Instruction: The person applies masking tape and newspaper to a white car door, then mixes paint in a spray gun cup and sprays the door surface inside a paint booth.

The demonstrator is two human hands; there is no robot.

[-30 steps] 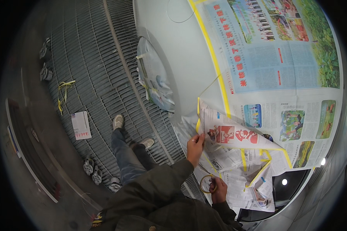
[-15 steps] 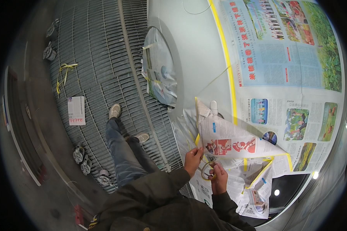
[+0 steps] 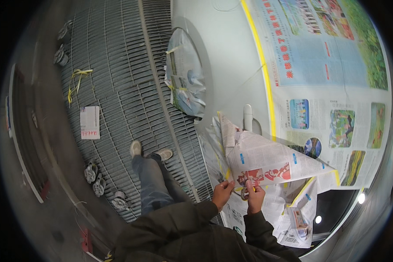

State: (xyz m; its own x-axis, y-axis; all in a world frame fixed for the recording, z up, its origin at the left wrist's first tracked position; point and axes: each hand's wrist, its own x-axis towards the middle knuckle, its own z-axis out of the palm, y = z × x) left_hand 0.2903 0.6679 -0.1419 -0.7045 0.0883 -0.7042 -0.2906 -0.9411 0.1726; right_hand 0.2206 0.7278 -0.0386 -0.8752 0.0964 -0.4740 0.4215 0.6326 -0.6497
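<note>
On your right, pale car body (image 3: 229, 70) is standing beside metal floor grating (image 3: 118, 83). Big newspaper cover (image 3: 327, 94) is lying over part of car. Loose newspaper flap (image 3: 257, 153) is drooping, low edge sitting by your hands. Your left hand (image 3: 222, 194) is bunching fingertips near flap's lower left corner; cannot tell what it is holding. Your right hand (image 3: 254, 196) is gripping tape roll (image 3: 243, 194) just beside left hand.

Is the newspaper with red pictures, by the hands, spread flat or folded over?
Folded over: the newspaper makes a pointed, creased flap, with more newsprint showing below its slanting edge.
</note>
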